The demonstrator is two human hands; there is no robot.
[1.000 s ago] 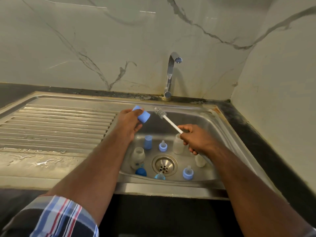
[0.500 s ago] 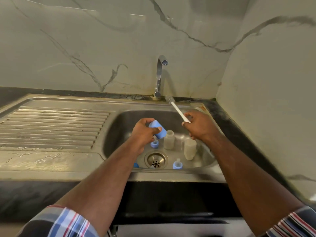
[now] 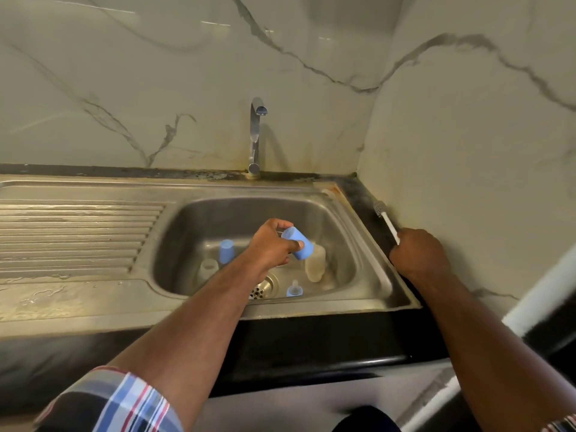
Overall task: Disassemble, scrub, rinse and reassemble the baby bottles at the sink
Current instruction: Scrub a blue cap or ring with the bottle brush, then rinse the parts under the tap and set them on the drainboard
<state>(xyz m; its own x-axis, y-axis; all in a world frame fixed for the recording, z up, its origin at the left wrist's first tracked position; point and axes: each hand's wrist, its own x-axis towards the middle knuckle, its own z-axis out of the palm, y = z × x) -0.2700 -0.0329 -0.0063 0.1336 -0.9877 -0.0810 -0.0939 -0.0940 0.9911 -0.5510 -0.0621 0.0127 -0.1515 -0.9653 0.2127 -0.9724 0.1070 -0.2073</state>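
Baby bottles are in pieces in the sink in front of me. At the left of the basin a clear bottle body stands beside a blue cap. I cannot tell if they touch.

My left hand is over the middle of the basin, and its fingers are curled around another blue cap, which I hold tilted. Just behind this cap stands a second bottle body, pale and upright. Near the drain a blue collar with its teat sits on the basin floor.

The tap is at the back wall, and no water is running.

At the right, my right hand is closed on the white handle of the bottle brush. The brush is over the dark bench beside the sink, bristles pointing to the wall.

I think the cap is the risk now. It is probably wet and smooth, so it can slip from my fingers and fall on the upright bottle below. Also, if I put the brush down on this stained bench, the bristles may take dirt back to the bottles.
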